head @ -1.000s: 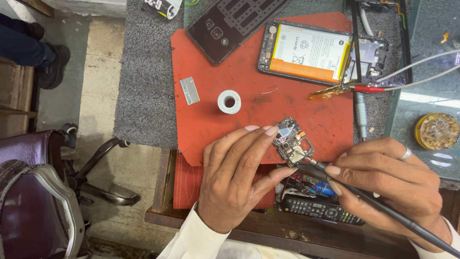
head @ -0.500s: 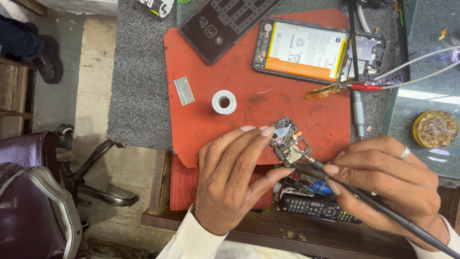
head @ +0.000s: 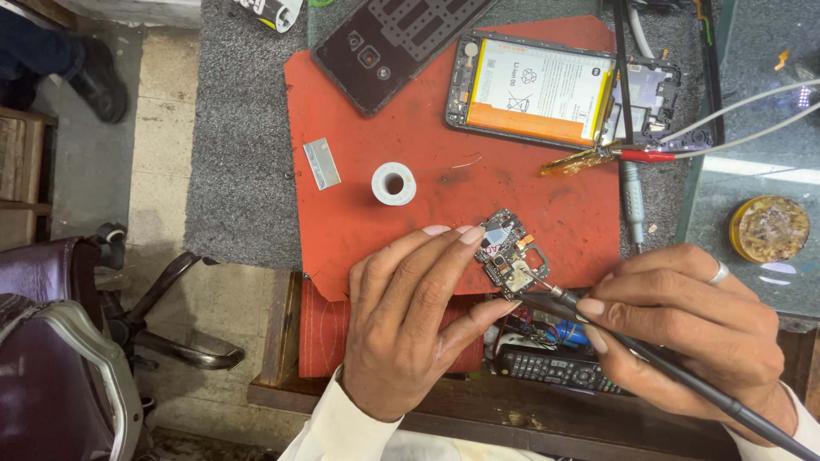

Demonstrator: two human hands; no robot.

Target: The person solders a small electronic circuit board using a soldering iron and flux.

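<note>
Hands unmoved: left hand [head: 410, 316] pinches circuit board [head: 510, 253], probably touching iron tip [head: 547, 286].

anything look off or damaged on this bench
The phone at the top of the red mat lies open, back off, battery bared. The small circuit board is out, pinched in the left hand; the right hand puts a soldering iron tip to it.

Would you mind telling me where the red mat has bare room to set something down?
The red mat is bare left of the tape roll, below the metal strip. It is crowded by the circuit board, both hands and the opened phone.
</note>
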